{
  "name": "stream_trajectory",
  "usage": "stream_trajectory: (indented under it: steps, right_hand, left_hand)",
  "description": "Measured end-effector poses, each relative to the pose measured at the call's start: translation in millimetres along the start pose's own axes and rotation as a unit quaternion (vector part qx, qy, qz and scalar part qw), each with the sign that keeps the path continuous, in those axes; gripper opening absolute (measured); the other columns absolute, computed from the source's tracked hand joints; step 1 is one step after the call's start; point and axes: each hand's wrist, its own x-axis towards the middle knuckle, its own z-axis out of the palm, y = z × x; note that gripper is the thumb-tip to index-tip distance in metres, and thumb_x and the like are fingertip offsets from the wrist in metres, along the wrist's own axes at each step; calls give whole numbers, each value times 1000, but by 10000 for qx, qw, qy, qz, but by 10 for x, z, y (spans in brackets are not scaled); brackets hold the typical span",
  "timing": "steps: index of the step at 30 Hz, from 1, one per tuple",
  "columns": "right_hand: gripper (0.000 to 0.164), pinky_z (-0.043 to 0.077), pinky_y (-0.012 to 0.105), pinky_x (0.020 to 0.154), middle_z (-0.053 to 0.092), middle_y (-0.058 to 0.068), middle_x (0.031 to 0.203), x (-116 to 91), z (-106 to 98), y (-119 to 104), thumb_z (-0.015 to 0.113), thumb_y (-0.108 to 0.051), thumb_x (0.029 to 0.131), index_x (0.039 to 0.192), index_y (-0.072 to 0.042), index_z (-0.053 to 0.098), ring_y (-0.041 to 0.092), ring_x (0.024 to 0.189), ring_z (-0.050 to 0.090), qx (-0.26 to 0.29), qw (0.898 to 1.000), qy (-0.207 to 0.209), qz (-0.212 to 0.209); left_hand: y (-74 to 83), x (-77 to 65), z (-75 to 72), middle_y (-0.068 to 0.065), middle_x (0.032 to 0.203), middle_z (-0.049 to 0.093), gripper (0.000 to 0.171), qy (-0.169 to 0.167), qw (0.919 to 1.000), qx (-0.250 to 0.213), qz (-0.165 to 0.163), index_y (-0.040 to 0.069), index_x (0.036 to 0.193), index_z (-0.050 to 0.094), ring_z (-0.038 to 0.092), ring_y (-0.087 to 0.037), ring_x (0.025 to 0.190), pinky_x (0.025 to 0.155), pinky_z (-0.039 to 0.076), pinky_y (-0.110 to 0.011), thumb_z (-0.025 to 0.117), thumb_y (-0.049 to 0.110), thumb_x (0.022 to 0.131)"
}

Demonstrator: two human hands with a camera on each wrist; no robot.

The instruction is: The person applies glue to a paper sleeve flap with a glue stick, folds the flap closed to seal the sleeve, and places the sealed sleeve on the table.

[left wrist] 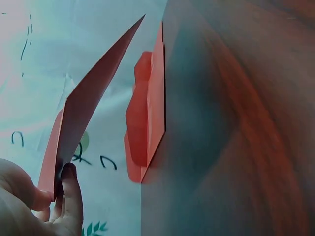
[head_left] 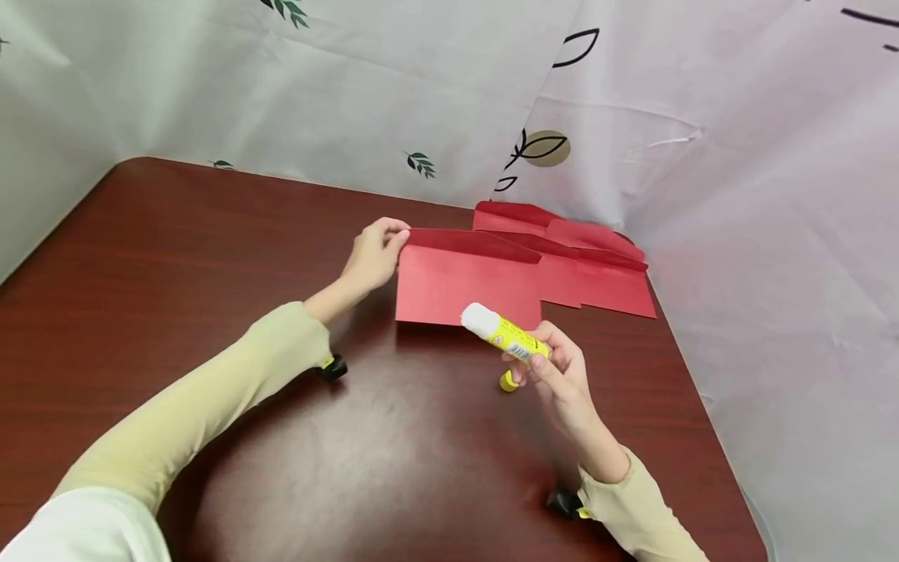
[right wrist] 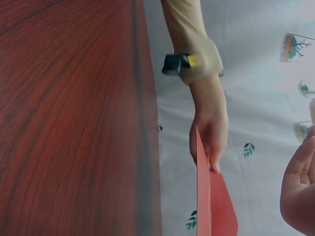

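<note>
In the head view my left hand (head_left: 375,254) pinches the upper left corner of a red envelope (head_left: 463,282), whose flap stands raised along the far edge. The left wrist view shows the thumb and fingers of that hand on either side of the envelope (left wrist: 81,113), held up off the table. My right hand (head_left: 565,382) grips a yellow glue stick (head_left: 516,337) with its white end (head_left: 481,319) pointing left, over the envelope's near edge. Under the right fingers a small yellow cap (head_left: 509,381) shows. In the right wrist view the right hand (right wrist: 300,187) is mostly cut off.
More red envelopes (head_left: 611,285) with raised flaps lie overlapping at the far right of the brown table (head_left: 393,453). A pale patterned curtain (head_left: 337,86) hangs along the back and right edges. Both wrists wear small black cameras (head_left: 334,367).
</note>
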Motion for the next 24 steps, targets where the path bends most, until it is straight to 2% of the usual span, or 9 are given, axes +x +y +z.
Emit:
stream_trajectory:
  steps: [2, 5, 9, 11, 13, 18, 21, 24]
  right_hand:
    - [23, 48, 34, 54, 64, 31, 96, 12, -5, 15, 46, 1, 96, 118, 7, 46, 28, 67, 56, -19, 10000, 30, 8]
    - [20, 47, 32, 53, 67, 23, 97, 46, 23, 16, 46, 0, 96, 116, 5, 46, 26, 66, 54, -66, 10000, 62, 18]
    - [17, 44, 31, 51, 68, 18, 96, 91, 122, -30, 45, -1, 98, 114, 2, 48, 22, 65, 55, -61, 9999, 77, 79]
    - [16, 43, 30, 51, 69, 14, 94, 118, 215, -88, 44, -2, 98, 113, 0, 50, 20, 65, 55, -78, 9999, 79, 124]
    - [14, 43, 26, 52, 69, 10, 92, 161, 388, -211, 48, -8, 99, 111, -3, 51, 18, 64, 55, -130, 9997, 98, 180]
    - [12, 44, 18, 56, 68, 1, 88, 254, 806, -512, 55, -20, 97, 105, -10, 53, 11, 65, 54, -185, 9989, 165, 388]
    - [5, 46, 17, 57, 68, 0, 87, 265, 885, -565, 51, -15, 98, 102, -12, 54, 9, 66, 56, -132, 9981, 217, 555]
    - [5, 48, 17, 59, 68, -1, 86, 263, 897, -566, 49, -13, 99, 100, -14, 54, 8, 68, 58, -176, 9972, 257, 683]
  left_hand:
    - [-41, -74, -97, -16, 110, 68, 29, 26, 9998, 177, 7, 4, 122, 57, 64, -22, 85, 71, 48, -25, 45, 22, 102]
    - [-97, -187, -206, -16, 109, 68, 30, -36, 9995, 319, -68, 3, 122, 56, 62, -23, 87, 71, 46, -25, 44, 23, 103]
    - [-182, -324, -298, -16, 106, 68, 28, -128, 9989, 394, -204, 3, 120, 56, 60, -18, 77, 67, 47, -23, 44, 22, 102]
    - [-231, -384, -333, -16, 104, 68, 27, -129, 9988, 401, -247, 3, 119, 57, 59, -13, 72, 66, 48, -21, 45, 21, 102]
    - [-283, -439, -365, -17, 101, 67, 27, -155, 9988, 364, -303, 2, 118, 57, 57, -8, 67, 64, 50, -20, 46, 20, 102]
    - [-398, -568, -446, -19, 99, 67, 28, -380, 9975, 328, -499, 0, 119, 57, 57, -2, 64, 65, 56, -27, 46, 20, 102]
    - [-460, -633, -506, -18, 96, 67, 29, -537, 9953, 456, -661, -1, 119, 57, 59, -4, 65, 65, 57, -27, 46, 20, 102]
    - [-516, -679, -569, -15, 91, 68, 28, -645, 9917, 808, -764, -1, 118, 58, 61, -9, 66, 65, 53, -25, 46, 19, 102]
